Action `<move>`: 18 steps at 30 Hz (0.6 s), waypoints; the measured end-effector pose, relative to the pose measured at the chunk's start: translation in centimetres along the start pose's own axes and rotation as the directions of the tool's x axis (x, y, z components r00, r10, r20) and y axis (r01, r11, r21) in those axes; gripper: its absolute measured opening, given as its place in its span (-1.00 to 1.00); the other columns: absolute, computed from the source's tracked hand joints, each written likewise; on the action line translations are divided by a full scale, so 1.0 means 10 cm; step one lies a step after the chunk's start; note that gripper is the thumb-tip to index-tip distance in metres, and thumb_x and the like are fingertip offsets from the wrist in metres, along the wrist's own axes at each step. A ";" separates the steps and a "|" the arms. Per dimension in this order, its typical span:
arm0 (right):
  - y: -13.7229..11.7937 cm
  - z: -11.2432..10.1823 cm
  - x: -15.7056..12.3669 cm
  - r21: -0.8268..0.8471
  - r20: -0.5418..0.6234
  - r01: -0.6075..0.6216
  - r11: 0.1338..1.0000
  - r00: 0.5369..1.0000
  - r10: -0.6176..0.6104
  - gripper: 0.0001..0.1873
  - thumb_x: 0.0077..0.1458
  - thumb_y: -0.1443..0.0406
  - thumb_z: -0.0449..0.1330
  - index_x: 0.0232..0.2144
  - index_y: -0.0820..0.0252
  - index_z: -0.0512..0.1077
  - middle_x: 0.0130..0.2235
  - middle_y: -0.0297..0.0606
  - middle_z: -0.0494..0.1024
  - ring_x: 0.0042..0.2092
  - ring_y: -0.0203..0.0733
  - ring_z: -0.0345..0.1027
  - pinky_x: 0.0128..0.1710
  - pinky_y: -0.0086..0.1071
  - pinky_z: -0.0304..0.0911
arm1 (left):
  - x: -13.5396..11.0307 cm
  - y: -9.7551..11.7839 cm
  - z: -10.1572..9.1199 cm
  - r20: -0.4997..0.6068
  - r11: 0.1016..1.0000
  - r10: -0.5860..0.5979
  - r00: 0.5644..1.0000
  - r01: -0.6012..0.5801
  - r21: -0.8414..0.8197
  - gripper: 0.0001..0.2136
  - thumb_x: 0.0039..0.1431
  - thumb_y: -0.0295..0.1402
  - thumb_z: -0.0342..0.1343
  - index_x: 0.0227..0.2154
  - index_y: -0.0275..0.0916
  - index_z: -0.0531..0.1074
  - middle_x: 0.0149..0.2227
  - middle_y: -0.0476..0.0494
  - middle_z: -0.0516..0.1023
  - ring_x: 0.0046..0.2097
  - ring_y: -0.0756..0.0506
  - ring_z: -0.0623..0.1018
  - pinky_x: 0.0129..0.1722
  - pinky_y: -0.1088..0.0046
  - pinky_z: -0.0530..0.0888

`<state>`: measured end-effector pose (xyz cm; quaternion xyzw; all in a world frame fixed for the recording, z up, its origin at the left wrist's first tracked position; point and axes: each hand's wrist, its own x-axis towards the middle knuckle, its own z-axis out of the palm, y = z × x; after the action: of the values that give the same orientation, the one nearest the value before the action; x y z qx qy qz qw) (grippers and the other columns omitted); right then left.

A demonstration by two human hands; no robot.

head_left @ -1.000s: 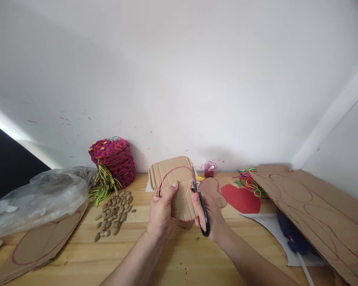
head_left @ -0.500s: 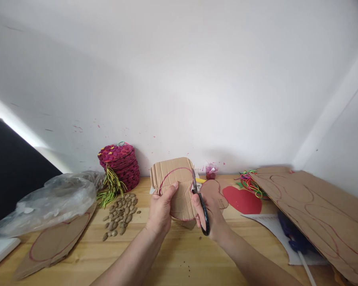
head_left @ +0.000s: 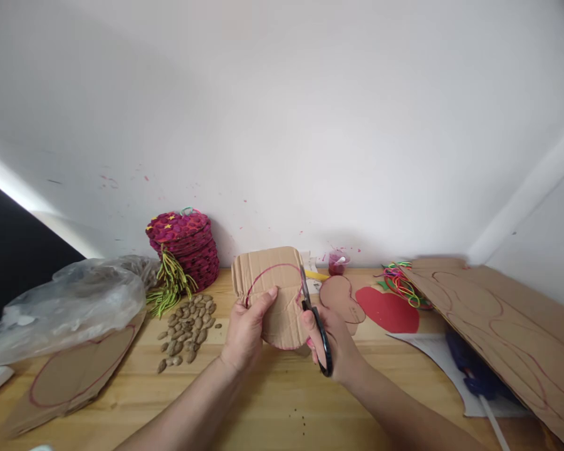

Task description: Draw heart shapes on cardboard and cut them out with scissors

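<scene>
My left hand (head_left: 247, 329) grips a piece of corrugated cardboard (head_left: 282, 313) by its lower left side, thumb flat on the front. A curved purple-red line is drawn on it, and its lower edge is rounded. Black-handled scissors (head_left: 320, 338) are in my right hand (head_left: 336, 347), with fingers through the handle loops. Their blades point upward at the cardboard's right edge, close to the drawn line. Whether the blades are parted is hard to see. Behind my right hand lies a cut cardboard shape (head_left: 342, 299) with rounded lobes.
Left are brown seeds or shells (head_left: 188, 329), a purple woven basket (head_left: 183, 250), a plastic bag (head_left: 70, 313) and marked cardboard (head_left: 79, 379). Right are a red cutout (head_left: 388, 310), colourful cords (head_left: 402, 285) and a large cardboard sheet (head_left: 502, 332). A small cup (head_left: 337, 263) stands by the wall.
The view has shifted slightly, so the background things sit a little differently in it. Both hands keep the same hold on the cardboard and scissors; the blades have barely moved along its right edge.
</scene>
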<state>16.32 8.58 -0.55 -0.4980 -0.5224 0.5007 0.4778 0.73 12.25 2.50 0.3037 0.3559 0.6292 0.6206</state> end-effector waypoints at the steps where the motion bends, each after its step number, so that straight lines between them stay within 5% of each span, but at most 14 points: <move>1: 0.02 0.00 0.00 -0.006 -0.003 -0.006 1.000 1.000 0.006 -0.35 0.09 -0.30 0.24 -0.47 0.06 0.15 -0.62 -0.52 0.14 -0.65 -0.37 0.01 -0.70 -0.46 0.00 | 0.00 0.00 -0.01 0.004 1.000 -0.004 1.000 0.004 0.001 -0.49 -0.12 -0.23 0.54 -0.08 -0.35 0.64 -0.17 -0.30 0.74 -0.18 -0.23 0.73 -0.11 0.33 0.63; 11: 0.01 -0.01 0.00 -0.045 -0.011 -0.015 0.999 1.000 0.014 -0.35 0.08 -0.30 0.26 -0.47 0.06 0.15 -0.64 -0.51 0.18 -0.67 -0.38 0.06 -0.71 -0.47 0.04 | 0.01 0.04 -0.03 0.047 1.000 -0.021 0.999 0.021 0.007 -0.59 -0.07 -0.24 0.52 -0.18 -0.35 0.66 -0.24 -0.29 0.74 -0.27 -0.19 0.72 -0.22 0.38 0.64; 18: -0.07 -0.05 0.00 -0.054 0.046 0.128 0.990 0.991 -0.126 -0.34 0.19 -0.33 0.10 -0.48 0.09 0.21 -0.55 -0.42 0.29 -0.58 -0.33 0.23 -0.58 -0.40 0.18 | 0.04 0.09 -0.07 0.072 0.996 -0.060 0.996 0.055 0.068 -0.57 -0.12 -0.20 0.53 -0.21 -0.34 0.65 -0.25 -0.28 0.74 -0.26 -0.23 0.71 -0.18 0.28 0.65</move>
<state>16.76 8.60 0.16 -0.4665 -0.5771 0.4646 0.4832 -0.35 12.63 2.87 0.3367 0.3618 0.5872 0.6411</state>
